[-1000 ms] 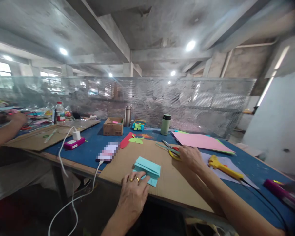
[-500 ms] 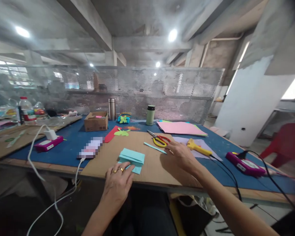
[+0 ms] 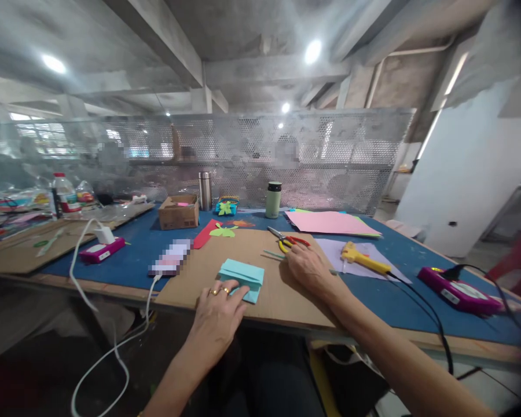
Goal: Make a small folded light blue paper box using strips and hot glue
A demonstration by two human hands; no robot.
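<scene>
My left hand [image 3: 219,310], with two rings on it, presses its fingers on the lower edge of a folded light blue paper [image 3: 243,273], holding it against the cardboard. My right hand [image 3: 308,267] is closed over a thin light blue paper strip [image 3: 273,254]; the strip's ends show on both sides, its middle is hidden. Just beyond the right fingers lie scissors [image 3: 280,234] with red and yellow handles. To the right, a yellow glue gun [image 3: 367,259] rests on a lilac sheet [image 3: 330,249].
A cardboard sheet [image 3: 191,284] covers the table's front. Around it are a phone [image 3: 173,258], red paper [image 3: 207,234], a green paper cutout [image 3: 223,231], a small box [image 3: 179,213], a steel flask [image 3: 205,191], a green bottle [image 3: 273,200], pink sheets [image 3: 330,223] and purple power strips [image 3: 455,289].
My right hand has moved left and closed over the strip, which now lies at a flatter angle. My left hand stays on the folded paper. The view has shifted slightly.
</scene>
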